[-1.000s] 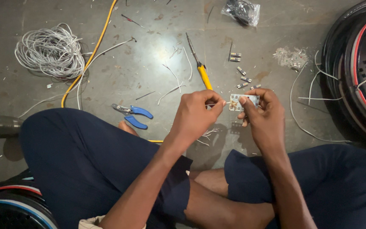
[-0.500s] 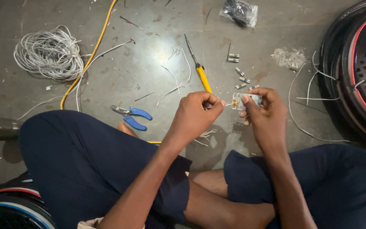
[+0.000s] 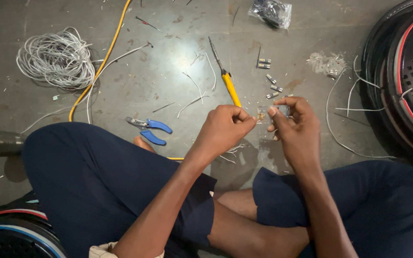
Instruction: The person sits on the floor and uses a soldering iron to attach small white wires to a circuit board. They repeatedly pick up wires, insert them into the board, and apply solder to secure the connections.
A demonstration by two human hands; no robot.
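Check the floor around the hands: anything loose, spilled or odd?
Yes. Cut wire offcuts and small metal connectors lie scattered on the floor beyond the hands, with a pile of stripped scraps near the right. The screwdriver and pliers lie loose too. Nothing looks broken.

left hand point(image 3: 225, 128) and right hand point(image 3: 295, 124) pinch a small clear connector point(image 3: 263, 116) above the yellow screwdriver point(image 3: 225, 76)

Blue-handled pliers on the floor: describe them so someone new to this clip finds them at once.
Start at the coil of white wire on the grey floor, upper left. Follow the yellow cable down toward the person's left knee. The blue-handled pliers lie just above it, the only blue tool; the screwdriver nearby is yellow-handled.
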